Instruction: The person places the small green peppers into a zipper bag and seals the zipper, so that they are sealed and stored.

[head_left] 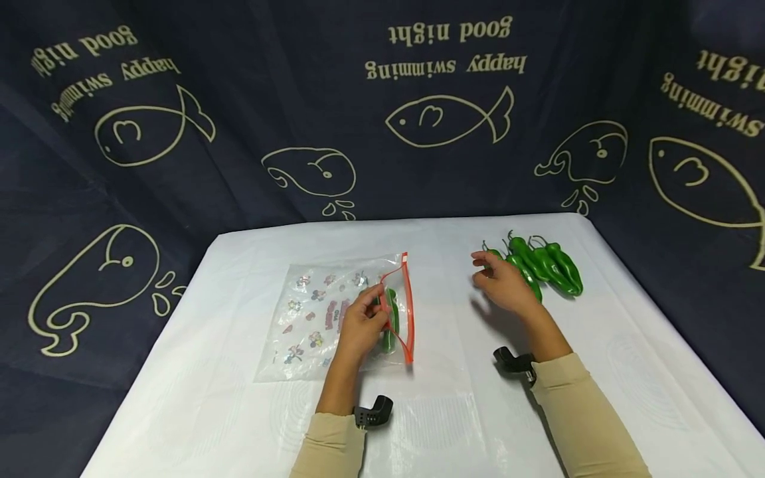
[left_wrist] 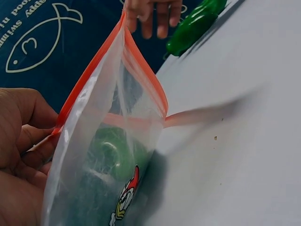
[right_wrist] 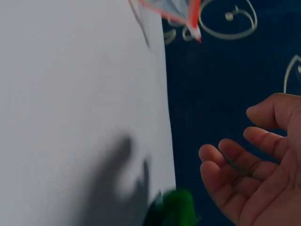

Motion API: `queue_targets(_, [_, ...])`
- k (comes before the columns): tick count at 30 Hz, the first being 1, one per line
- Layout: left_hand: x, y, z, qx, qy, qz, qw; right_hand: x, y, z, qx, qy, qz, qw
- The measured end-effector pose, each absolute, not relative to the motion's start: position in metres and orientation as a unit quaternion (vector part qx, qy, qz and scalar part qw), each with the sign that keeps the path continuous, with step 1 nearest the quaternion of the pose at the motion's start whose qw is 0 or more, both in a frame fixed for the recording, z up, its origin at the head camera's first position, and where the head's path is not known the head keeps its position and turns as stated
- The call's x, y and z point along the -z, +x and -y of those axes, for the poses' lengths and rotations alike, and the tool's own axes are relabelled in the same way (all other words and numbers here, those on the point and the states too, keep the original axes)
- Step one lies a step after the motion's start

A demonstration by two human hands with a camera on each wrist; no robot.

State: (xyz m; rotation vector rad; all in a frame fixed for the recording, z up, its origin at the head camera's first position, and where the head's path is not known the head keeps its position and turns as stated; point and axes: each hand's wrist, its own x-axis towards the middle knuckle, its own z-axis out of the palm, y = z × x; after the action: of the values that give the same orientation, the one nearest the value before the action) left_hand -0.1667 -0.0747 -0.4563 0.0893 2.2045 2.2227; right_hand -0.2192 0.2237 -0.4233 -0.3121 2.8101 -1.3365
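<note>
A clear zip bag (head_left: 287,345) with a red zip edge and small printed figures lies on the table, its mouth facing right. My left hand (head_left: 360,325) pinches the upper lip of the bag at the red strip, lifting it so the mouth gapes. Inside, just past the mouth, lies a green pepper (head_left: 390,322), seen blurred through the plastic in the left wrist view. My right hand (head_left: 505,282) is in the air near the left side of the pile of green peppers (head_left: 556,265), fingers loosely bent, with nothing between them.
A white cloth covers the table (head_left: 442,279). Behind and at the sides hangs a dark blue curtain (head_left: 335,79) with fish and whale drawings. A clear plastic sheet (head_left: 430,425) lies flat near the front. Both wrists wear a black camera band (head_left: 373,413).
</note>
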Motion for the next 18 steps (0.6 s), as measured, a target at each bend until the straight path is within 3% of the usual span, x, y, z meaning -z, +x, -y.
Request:
queue_targets(10, [0.457,-0.166,0.074,-0.717,0.017,-0.697,0.003,0.421,-0.22,-0.268,0.365,-0.063,-0.928,-0.035])
queue_targets(18, [0.457,-0.167,0.074,-0.722,0.011,-0.692,0.013,0.427,-0.227,-0.275,0.343,-0.071,-0.936,-0.027])
